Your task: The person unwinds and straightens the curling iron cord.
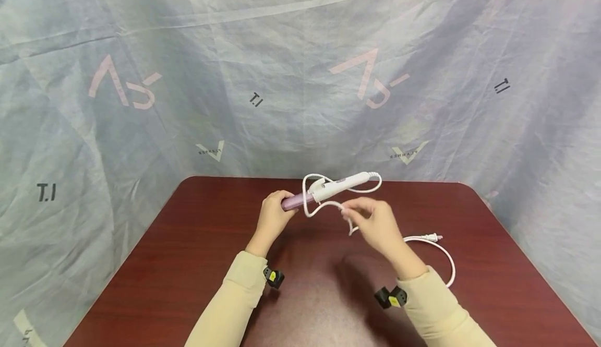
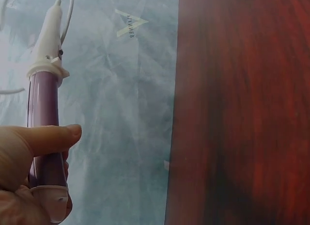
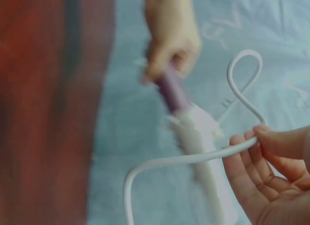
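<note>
A curling iron with a white handle (image 1: 349,182) and a purple barrel (image 2: 46,101) is held above the table. My left hand (image 1: 274,212) grips it round the barrel near the tip, thumb across the front in the left wrist view. The handle points up and to the right. From its end runs a white cord (image 3: 193,158), which loops round in front of the iron. Between thumb and fingertips my right hand (image 1: 375,224) pinches the cord, just right of the iron. Beyond that hand the cord passes partly out of sight behind the wrist.
The cord's plug (image 1: 433,237) is at the right, with a curve of cord running down from it toward the right sleeve. Below lies the dark red table (image 1: 188,242). A grey printed cloth (image 1: 300,75) hangs behind the table and along its sides.
</note>
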### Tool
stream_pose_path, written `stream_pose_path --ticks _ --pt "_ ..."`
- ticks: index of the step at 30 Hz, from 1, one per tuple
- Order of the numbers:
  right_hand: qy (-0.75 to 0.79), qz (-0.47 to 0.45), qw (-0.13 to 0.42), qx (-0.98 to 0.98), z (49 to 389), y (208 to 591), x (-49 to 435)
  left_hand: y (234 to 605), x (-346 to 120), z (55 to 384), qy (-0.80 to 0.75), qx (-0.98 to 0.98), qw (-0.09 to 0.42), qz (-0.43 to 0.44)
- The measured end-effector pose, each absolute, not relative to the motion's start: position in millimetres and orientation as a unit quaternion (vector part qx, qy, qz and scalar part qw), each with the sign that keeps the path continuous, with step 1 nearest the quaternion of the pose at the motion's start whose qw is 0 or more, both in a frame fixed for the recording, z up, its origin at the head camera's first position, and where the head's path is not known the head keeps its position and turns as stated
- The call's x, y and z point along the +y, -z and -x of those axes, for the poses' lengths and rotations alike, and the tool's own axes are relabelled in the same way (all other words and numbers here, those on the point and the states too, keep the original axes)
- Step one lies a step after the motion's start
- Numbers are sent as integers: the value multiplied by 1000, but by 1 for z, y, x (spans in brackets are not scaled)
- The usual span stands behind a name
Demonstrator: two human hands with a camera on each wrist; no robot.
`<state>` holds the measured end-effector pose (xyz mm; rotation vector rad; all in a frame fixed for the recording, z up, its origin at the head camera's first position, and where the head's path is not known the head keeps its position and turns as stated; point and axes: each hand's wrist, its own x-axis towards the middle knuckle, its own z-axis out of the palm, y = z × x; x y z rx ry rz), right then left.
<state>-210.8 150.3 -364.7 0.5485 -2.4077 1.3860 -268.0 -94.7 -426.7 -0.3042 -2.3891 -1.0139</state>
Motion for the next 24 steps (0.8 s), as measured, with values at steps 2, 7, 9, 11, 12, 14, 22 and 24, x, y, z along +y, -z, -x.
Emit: stream_pose_path --ticks 2,7,9,11,12,14,22,24 --pt "-486 -183 176 -836 216 351 155 429 -95 266 367 -887 257 116" --pt "-465 -146 217 -846 234 324 171 435 -101 262 352 -897 239 119" --pt "-466 -130 217 -848 242 317 178 439 -105 260 350 -900 232 117" --pt "-468 -113 213 -850 251 312 186 442 -110 258 353 -901 225 114" --pt "-469 -102 206 -853 255 311 189 443 -113 256 356 -901 222 113" --pt "-472 -78 190 -857 263 311 197 445 -119 252 367 -898 214 111" --pt "-478 -10 133 -868 293 336 216 443 -146 238 407 -892 161 114" --pt "-468 1 120 -876 299 345 219 442 -155 235 408 -894 149 113"
